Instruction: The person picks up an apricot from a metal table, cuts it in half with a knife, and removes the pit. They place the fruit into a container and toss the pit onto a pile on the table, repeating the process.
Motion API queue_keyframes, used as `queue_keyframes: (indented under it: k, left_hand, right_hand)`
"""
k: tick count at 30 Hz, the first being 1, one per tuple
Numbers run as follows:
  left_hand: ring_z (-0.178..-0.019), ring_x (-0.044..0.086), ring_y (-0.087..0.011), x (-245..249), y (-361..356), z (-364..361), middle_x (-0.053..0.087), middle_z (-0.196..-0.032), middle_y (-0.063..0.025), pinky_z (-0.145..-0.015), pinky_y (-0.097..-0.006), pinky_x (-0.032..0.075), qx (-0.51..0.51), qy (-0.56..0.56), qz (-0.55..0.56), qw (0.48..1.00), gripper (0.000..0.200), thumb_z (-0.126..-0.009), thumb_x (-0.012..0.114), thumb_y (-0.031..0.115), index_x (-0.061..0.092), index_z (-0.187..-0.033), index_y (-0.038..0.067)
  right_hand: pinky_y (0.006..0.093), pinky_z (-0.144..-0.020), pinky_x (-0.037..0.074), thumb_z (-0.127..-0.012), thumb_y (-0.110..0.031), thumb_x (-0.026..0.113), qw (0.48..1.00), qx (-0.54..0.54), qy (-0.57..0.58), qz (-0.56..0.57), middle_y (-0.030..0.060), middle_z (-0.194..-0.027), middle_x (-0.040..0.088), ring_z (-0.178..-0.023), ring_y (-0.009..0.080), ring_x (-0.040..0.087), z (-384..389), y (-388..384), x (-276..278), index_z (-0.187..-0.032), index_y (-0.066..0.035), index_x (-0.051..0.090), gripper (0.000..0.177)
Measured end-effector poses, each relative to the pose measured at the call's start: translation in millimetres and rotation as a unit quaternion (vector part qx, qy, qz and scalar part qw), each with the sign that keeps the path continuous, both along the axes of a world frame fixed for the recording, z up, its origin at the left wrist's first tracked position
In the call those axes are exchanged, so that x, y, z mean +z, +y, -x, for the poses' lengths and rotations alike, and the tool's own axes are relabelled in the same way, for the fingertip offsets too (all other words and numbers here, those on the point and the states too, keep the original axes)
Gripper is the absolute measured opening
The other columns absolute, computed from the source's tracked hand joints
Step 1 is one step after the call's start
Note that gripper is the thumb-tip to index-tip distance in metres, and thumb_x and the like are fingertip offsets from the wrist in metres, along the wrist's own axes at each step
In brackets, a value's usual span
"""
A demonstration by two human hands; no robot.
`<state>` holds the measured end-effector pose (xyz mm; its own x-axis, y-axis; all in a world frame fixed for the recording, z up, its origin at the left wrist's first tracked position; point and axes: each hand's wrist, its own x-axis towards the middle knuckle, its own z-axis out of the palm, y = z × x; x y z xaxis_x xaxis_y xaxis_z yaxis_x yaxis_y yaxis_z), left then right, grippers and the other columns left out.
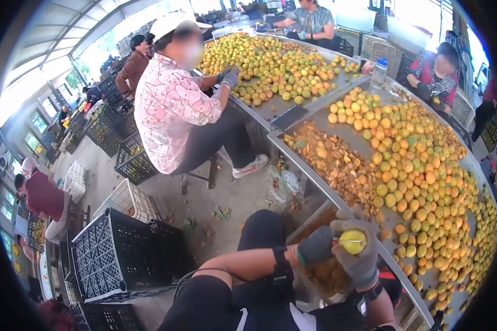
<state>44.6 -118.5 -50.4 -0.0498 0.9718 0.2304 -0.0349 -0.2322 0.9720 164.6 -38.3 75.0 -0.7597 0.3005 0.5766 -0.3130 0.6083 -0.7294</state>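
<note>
My left hand [315,246], in a dark glove, is closed around a small knife whose thin blade [352,240] lies across a yellow-green apricot [352,243]. Most of the knife's handle is hidden by the fingers. My right hand [360,259], in a grey glove, grips that apricot from the right side, above the table's edge. Just beyond are a heap of apricot scraps [339,165] and a large pile of whole yellow-orange apricots [419,182] on the metal table [359,138]. Below my hands, more fruit pieces [326,270] are partly covered.
To the left, a person in a pink patterned shirt [174,110] sits at the adjoining table. Black crates [121,248] and a white crate [128,201] stand on the floor. A water bottle [379,74] is on the table; another person [436,77] works across it.
</note>
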Motion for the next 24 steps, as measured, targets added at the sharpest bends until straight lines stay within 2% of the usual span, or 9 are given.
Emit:
queue_keyframes:
  k: [2,6,8,10,12,16,18,19,24]
  left_hand:
    - [-0.1,0.063,-0.033,-15,2,-9,0.066,-0.106,-0.0147,-0.085,-0.0394,0.051,0.166,0.123,-0.078,0.975,0.027,-0.085,0.064,0.018,0.063,-0.11,0.007]
    - [-0.098,0.063,-0.0343,-27,2,-11,0.066,-0.104,-0.016,-0.084,-0.0405,0.05,0.185,0.165,0.089,0.965,0.029,-0.089,0.062,0.02,0.06,-0.114,0.006]
    - [-0.098,0.062,-0.0342,2,10,-1,0.065,-0.103,-0.0175,-0.083,-0.0411,0.05,0.188,0.186,0.049,0.963,0.028,-0.091,0.06,0.019,0.058,-0.114,0.005]
    - [-0.097,0.062,-0.0347,21,21,23,0.064,-0.102,-0.0185,-0.083,-0.0419,0.049,0.075,0.28,0.034,0.957,0.027,-0.092,0.058,0.019,0.058,-0.114,0.004]
    - [-0.101,0.062,-0.0325,45,33,31,0.065,-0.109,-0.0137,-0.087,-0.0382,0.049,0.006,0.289,0.125,0.949,0.031,-0.088,0.065,0.016,0.059,-0.116,0.006]
    - [-0.105,0.061,-0.03,13,32,-3,0.064,-0.112,-0.0127,-0.09,-0.037,0.048,0.106,0.294,0.038,0.949,0.033,-0.087,0.066,0.014,0.059,-0.118,0.005]
    - [-0.101,0.061,-0.0341,24,21,-33,0.063,-0.11,-0.0172,-0.088,-0.0393,0.048,0.242,0.169,-0.022,0.955,0.038,-0.087,0.064,0.025,0.056,-0.118,0.004]
    - [-0.105,0.06,-0.0334,5,23,-31,0.062,-0.113,-0.0156,-0.09,-0.0398,0.048,0.255,0.161,-0.007,0.954,0.038,-0.087,0.064,0.023,0.056,-0.119,0.004]
    - [-0.101,0.064,-0.032,13,25,5,0.066,-0.107,-0.0129,-0.087,-0.0381,0.05,0.18,0.261,0.013,0.948,0.04,-0.088,0.065,0.016,0.053,-0.125,0.006]
  right_hand:
    - [0.0415,-0.107,0.038,-0.077,-0.004,0.073,0.943,0.035,-0.037,0.329,0.0139,-0.107,0.069,-0.119,0.0261,0.058,4,1,-33,-0.109,-0.002,0.053,0.038]
    - [0.0352,-0.101,0.044,-0.079,0.002,0.07,0.875,0.11,-0.095,0.462,0.0143,-0.11,0.067,-0.111,0.0218,0.06,8,33,-59,-0.111,-0.002,0.054,0.036]
    - [0.0326,-0.098,0.045,-0.079,-0.001,0.073,0.878,0.131,-0.089,0.451,0.0138,-0.111,0.066,-0.107,0.0197,0.06,7,50,-48,-0.112,-0.002,0.056,0.036]
    - [0.0306,-0.094,0.047,-0.079,-0.005,0.075,0.893,0.147,-0.069,0.42,0.0131,-0.112,0.066,-0.104,0.0183,0.061,0,62,-28,-0.112,-0.001,0.058,0.037]
    - [0.0298,-0.092,0.048,-0.08,-0.004,0.074,0.912,0.115,-0.089,0.384,0.0126,-0.113,0.066,-0.103,0.0182,0.061,-4,70,-28,-0.115,-0.001,0.057,0.038]
    - [0.0293,-0.091,0.048,-0.083,-0.004,0.069,0.918,0.074,0.02,0.389,0.0129,-0.116,0.064,-0.103,0.0179,0.061,-4,51,-43,-0.117,-0.001,0.056,0.037]
    - [0.03,-0.09,0.049,-0.084,-0.005,0.069,0.892,0.114,0.021,0.436,0.0121,-0.116,0.064,-0.102,0.0168,0.061,-5,38,-41,-0.117,-0.001,0.056,0.035]
    - [0.0287,-0.087,0.05,-0.084,-0.009,0.072,0.87,0.112,-0.07,0.475,0.0089,-0.112,0.065,-0.098,0.0148,0.061,-9,42,-39,-0.116,-0.002,0.056,0.037]
    - [0.0257,-0.081,0.051,-0.081,-0.013,0.078,0.895,0.072,-0.124,0.422,0.0039,-0.102,0.063,-0.091,0.0116,0.06,-15,69,-53,-0.115,-0.004,0.058,0.041]
